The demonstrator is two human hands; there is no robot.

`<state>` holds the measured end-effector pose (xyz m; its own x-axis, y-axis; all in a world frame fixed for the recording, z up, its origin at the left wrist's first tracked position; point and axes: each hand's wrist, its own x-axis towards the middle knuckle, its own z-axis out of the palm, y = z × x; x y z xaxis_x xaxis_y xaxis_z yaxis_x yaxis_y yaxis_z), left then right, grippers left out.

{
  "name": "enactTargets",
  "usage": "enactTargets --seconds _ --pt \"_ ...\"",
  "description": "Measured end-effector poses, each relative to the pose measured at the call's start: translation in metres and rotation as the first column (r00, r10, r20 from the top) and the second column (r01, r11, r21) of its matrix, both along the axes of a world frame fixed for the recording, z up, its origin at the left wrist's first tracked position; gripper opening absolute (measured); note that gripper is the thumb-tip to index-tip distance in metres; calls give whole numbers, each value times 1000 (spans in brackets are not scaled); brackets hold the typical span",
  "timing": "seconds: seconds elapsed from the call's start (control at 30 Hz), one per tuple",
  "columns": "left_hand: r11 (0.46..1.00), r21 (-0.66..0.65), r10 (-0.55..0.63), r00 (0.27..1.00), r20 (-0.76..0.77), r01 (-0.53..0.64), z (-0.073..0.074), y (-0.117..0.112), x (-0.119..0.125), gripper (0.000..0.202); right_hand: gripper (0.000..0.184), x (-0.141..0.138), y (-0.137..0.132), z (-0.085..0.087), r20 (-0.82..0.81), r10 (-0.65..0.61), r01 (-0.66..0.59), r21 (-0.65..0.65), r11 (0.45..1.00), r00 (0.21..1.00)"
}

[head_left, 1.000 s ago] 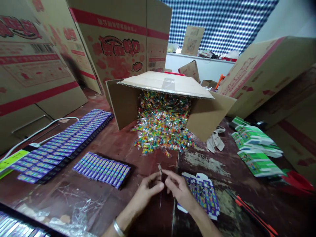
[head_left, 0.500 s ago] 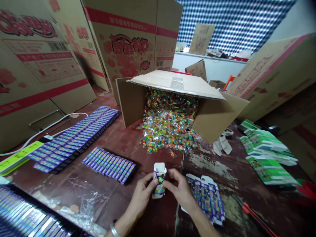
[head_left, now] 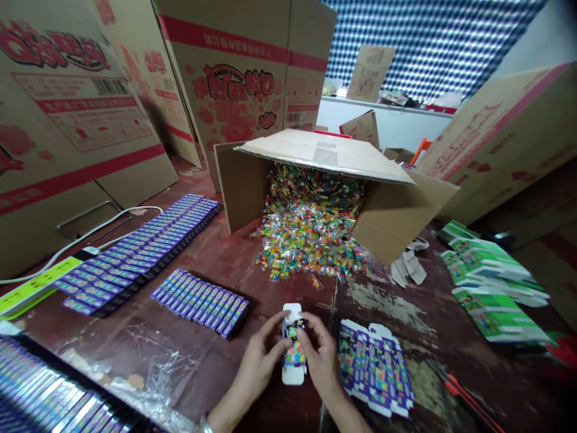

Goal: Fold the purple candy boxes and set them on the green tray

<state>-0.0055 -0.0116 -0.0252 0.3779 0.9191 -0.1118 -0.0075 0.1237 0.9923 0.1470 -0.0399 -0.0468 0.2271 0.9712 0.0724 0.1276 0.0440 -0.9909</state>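
A small purple printed carton [head_left: 294, 355] with white end flaps out at top and bottom is held upright between both hands, close to the table's front. My left hand [head_left: 264, 352] grips its left side, thumb on the front face. My right hand [head_left: 319, 349] pinches the right side, with the thumb on the front and a finger near the top flap. Flat unfolded purple cartons [head_left: 375, 367] lie just right of my right hand. To the left, a row of closed purple boxes [head_left: 201, 302] lies side by side.
Wrapped colourful candies [head_left: 311, 240] spill from a cardboard box [head_left: 324, 153] lying on its side. Longer rows of purple boxes [head_left: 148, 246] and a power strip [head_left: 40, 279] lie left. Green cartons [head_left: 493, 282], white gloves [head_left: 408, 267] and a red-handled tool [head_left: 453, 385] lie right.
The carton has turned so its bottom flap now points down toward me and shows fully. My right hand has moved left and closer in, its fingers now up by the top flap.
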Motion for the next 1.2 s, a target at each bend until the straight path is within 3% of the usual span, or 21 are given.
enactTargets --seconds 0.17,0.33,0.47,0.67,0.93,1.0,1.13,1.2 --pt "994 -12 -103 991 89 105 2 -1 -2 28 16 3 3 8 115 32 -38 50 998 993" --pt "997 -61 47 990 135 -39 0 -6 2 30 10 5 10 17 -66 30 -27 45 999 997" --pt "994 -81 79 988 133 -69 2 -7 2 28 18 8 17 20 -121 153 -146 64 987 981" --pt "999 1 46 999 16 -46 11 -5 -3 28 21 19 27 27 -168 244 -267 -138 954 955" --pt "999 -20 -44 999 27 45 13 -4 -7 45 30 26 35 30 -356 242 -350 -281 893 903" --pt "997 -42 -62 997 40 64 12 -3 -8 49 28 27 35 32 -287 258 -335 -267 903 923" --pt "996 -81 -34 997 70 40 7 -2 -9 46 21 24 29 39 2 290 -287 -127 949 957" --pt "995 -99 -8 996 88 17 4 -2 -8 41 15 20 23 40 43 311 -306 -92 947 949"
